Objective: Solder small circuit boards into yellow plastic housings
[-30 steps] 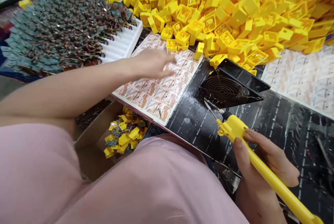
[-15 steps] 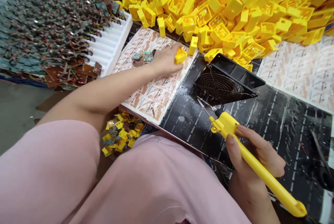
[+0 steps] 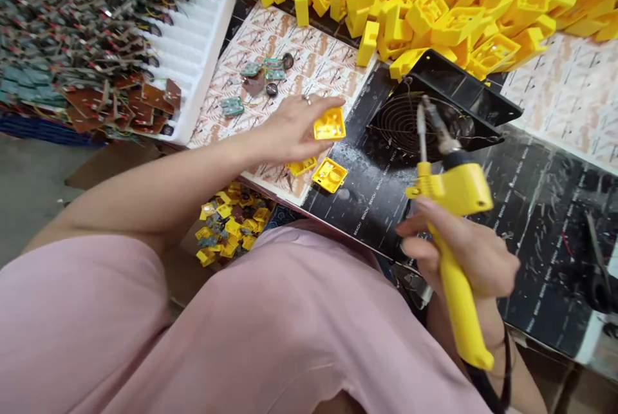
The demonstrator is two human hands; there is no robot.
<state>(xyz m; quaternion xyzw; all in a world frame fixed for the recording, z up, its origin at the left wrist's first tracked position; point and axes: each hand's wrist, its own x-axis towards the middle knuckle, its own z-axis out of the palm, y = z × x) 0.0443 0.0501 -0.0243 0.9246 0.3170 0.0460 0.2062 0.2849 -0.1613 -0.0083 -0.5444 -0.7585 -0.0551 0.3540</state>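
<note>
Head view: L hand (image 3: 290, 134) clamped on yellow plastic housing (image 3: 329, 124), which sits at 3 o'c of hand, above printed sheet (image 3: 313, 53). R hand (image 3: 463, 250) clamped round yellow soldering iron (image 3: 456, 192), tip at 12 o'c, off housing. Step: iron not yet on housing; next calls for tip to housing.

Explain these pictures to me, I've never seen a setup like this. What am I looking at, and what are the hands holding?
This view comes from a camera worn on a person's head, looking down at their own bare hands. The left hand holds a yellow casing, and the right hand holds a soldering iron with a yellow handle. On the bench are a black mat, a printed sheet with small green circuit boards on it, and a fan. Behind them lies a heap of yellow casings, and more boards sit in a white foam tray.
</note>
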